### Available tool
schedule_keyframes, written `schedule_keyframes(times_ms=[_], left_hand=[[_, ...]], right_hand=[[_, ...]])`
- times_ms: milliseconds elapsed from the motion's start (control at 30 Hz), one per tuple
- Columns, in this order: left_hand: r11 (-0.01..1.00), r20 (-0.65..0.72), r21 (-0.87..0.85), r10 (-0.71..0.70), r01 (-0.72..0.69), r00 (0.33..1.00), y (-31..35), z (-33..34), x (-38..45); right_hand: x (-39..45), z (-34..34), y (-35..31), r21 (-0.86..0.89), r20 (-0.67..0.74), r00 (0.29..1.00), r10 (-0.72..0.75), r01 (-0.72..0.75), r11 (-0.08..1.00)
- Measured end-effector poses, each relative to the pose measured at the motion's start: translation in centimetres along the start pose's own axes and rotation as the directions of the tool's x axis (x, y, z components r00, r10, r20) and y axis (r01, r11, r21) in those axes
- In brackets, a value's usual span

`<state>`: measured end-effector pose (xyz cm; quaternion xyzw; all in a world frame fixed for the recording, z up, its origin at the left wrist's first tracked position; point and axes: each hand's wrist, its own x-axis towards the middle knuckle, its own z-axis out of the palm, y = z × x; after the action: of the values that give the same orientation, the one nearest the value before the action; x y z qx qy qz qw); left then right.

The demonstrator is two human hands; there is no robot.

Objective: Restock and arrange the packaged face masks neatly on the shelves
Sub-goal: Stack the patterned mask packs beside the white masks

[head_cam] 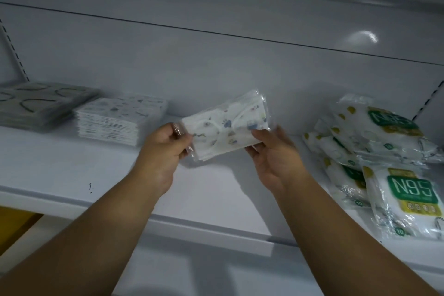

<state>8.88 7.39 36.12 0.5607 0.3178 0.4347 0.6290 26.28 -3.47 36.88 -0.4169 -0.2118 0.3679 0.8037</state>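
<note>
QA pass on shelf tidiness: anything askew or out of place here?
Yes. The green-labelled N95 mask packs at the right end of the white shelf lie in a loose, overlapping heap at mixed angles. The grey mask stack and printed mask stack at left are squared. One printed mask pack is in both hands, unshelved.

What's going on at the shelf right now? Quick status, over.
Left hand and right hand hold clear-wrapped printed mask pack above white shelf. Matching printed stack left. Path clear.
</note>
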Motion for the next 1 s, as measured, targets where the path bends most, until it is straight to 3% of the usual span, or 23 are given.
schedule_keyframes(times_ms=[100,167,267,367,500,667,767,867,1000], left_hand=[[0.97,0.015,0.224,0.089,-0.09,0.996,-0.3,-1.9,0.4],[0.934,0.048,0.353,0.038,-0.052,0.998,-0.9,-2.6,0.3],[0.874,0.115,0.486,-0.078,0.013,0.99,-1.5,-2.7,-0.5],[0.793,0.084,0.608,-0.028,-0.029,0.996,-1.4,-2.4,-1.1],[0.682,0.084,0.729,-0.008,-0.056,0.996,-0.7,-2.3,-1.7],[0.657,0.104,0.746,0.052,-0.112,0.993,0.0,-3.1,-1.7],[0.779,0.027,0.62,0.097,-0.093,0.995,0.6,-4.5,-1.0],[0.862,-0.032,0.493,0.153,-0.117,0.988,1.8,-6.0,-0.4],[0.741,0.002,0.636,0.276,-0.214,0.961,3.7,-8.9,1.2]], right_hand=[[-0.1,-1.5,-0.2,-0.363,-0.04,0.995,-0.094,0.073,0.929],[-0.7,-1.9,0.4,-0.531,-0.028,0.997,-0.066,0.041,0.846],[-1.2,-2.1,1.6,-0.626,-0.047,0.999,-0.016,-0.017,0.78],[-1.2,-2.0,2.2,-0.684,-0.091,0.995,-0.028,-0.042,0.728],[-1.4,-2.2,2.5,-0.843,-0.028,0.998,-0.059,0.008,0.538],[-1.6,-2.0,2.0,-0.9,0.001,0.993,-0.117,0.052,0.433],[-1.3,-1.1,1.5,-0.894,-0.012,0.982,-0.189,0.074,0.441],[-0.9,0.9,1.3,-0.849,-0.03,0.973,-0.229,0.096,0.519],[-0.6,4.9,2.1,-0.837,0.009,0.977,-0.212,0.123,0.532]])
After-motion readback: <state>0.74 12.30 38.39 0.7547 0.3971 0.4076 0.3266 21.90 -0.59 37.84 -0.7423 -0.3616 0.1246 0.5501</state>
